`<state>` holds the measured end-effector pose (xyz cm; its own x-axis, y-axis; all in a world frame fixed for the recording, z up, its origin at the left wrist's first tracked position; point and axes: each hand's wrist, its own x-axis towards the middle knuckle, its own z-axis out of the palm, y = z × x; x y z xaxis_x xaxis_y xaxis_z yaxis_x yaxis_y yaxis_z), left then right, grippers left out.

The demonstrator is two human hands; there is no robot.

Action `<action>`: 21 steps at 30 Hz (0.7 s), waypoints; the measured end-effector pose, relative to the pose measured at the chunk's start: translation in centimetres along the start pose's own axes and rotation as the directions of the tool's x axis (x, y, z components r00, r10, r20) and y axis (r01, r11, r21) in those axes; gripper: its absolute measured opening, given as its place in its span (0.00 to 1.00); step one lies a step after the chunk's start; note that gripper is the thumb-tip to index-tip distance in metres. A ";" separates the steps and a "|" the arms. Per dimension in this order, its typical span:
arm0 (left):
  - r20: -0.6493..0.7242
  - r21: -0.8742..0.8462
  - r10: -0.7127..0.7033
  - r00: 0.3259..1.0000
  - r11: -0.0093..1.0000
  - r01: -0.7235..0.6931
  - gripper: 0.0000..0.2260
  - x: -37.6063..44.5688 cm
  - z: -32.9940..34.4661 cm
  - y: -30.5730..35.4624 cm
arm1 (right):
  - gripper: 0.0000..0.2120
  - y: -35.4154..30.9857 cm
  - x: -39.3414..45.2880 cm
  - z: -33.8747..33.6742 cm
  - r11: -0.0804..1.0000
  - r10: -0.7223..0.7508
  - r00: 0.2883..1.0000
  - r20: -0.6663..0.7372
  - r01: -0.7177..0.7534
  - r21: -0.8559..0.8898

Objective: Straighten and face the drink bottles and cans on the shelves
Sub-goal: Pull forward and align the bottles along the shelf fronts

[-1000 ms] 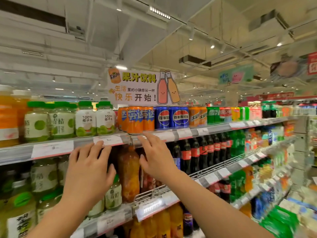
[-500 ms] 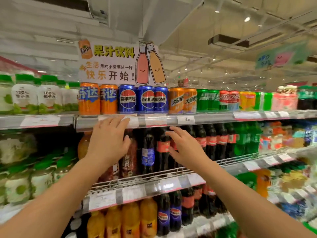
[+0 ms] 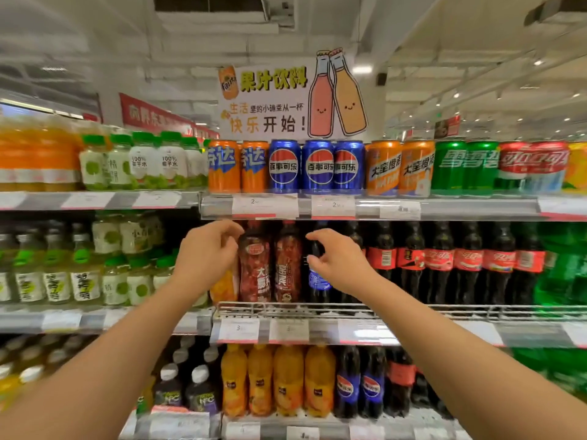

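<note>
**Hands at the middle shelf**

Metal shelves (image 3: 444, 209) carry glossy cylindrical cans above, plastic bottles below. At centre, two red-labelled bottles (image 3: 255, 265) stand upright. Left hand (image 3: 206, 255), at nine o'clock, curls loosely beside them; grip unclear. Right hand (image 3: 341, 265), three o'clock, pinches a dark blue-labelled bottle (image 3: 317, 281).

Two hands reach to the middle shelf (image 3: 365, 308). The left hand (image 3: 208, 255) is beside a red bottle (image 3: 255, 268), at its 9 o'clock. The right hand (image 3: 338, 260) curls around a dark blue-label bottle (image 3: 318, 281). Blue cans (image 3: 317, 166) stand at 12 o'clock.
</note>
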<state>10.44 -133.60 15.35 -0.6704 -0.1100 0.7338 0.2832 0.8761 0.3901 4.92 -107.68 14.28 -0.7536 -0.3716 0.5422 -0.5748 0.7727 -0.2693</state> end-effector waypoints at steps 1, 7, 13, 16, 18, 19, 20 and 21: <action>0.042 0.014 -0.052 0.998 0.999 0.052 0.11 -0.3 0.2 -0.5 | 0.28 -0.9 1.0 0.8 1.000 0.012 1.000 0.013 -0.012 0.016; 0.117 0.030 -0.178 0.977 0.984 0.175 0.14 -0.8 0.8 -4.4 | 0.25 -4.2 5.5 4.4 0.983 0.182 0.983 0.023 -0.181 -0.022; 0.126 0.003 -0.109 0.986 0.994 0.110 0.14 0.3 2.8 -5.5 | 0.19 -4.4 8.3 5.5 0.940 0.341 0.938 0.066 -0.342 0.006; 0.071 -0.001 -0.105 0.992 0.994 0.106 0.11 1.1 3.6 -6.0 | 0.17 -4.4 9.0 5.6 0.931 0.364 0.928 0.079 -0.359 -0.068; 0.047 -0.015 -0.125 0.991 0.992 0.126 0.10 1.3 4.2 -6.5 | 0.17 -4.7 9.1 5.1 0.941 0.332 0.940 0.081 -0.324 -0.102; 0.045 -0.028 -0.125 0.991 0.992 0.127 0.10 1.3 4.4 -6.8 | 0.15 -4.7 9.2 4.8 0.945 0.320 0.943 0.093 -0.310 -0.104; 0.043 -0.047 -0.116 0.992 0.992 0.118 0.10 1.2 4.7 -7.0 | 0.14 -4.8 9.1 4.4 0.951 0.302 0.948 0.101 -0.292 -0.101; 0.044 -0.065 -0.102 0.994 0.992 0.105 0.09 1.0 4.9 -7.2 | 0.14 -4.8 8.9 4.1 0.955 0.289 0.952 0.102 -0.279 -0.096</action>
<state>4.42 -137.69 10.55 -0.7252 -0.1780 0.6651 0.2555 0.8274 0.5001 -0.34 -116.82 17.10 -0.9158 -0.1832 0.3574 -0.3080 0.8915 -0.3321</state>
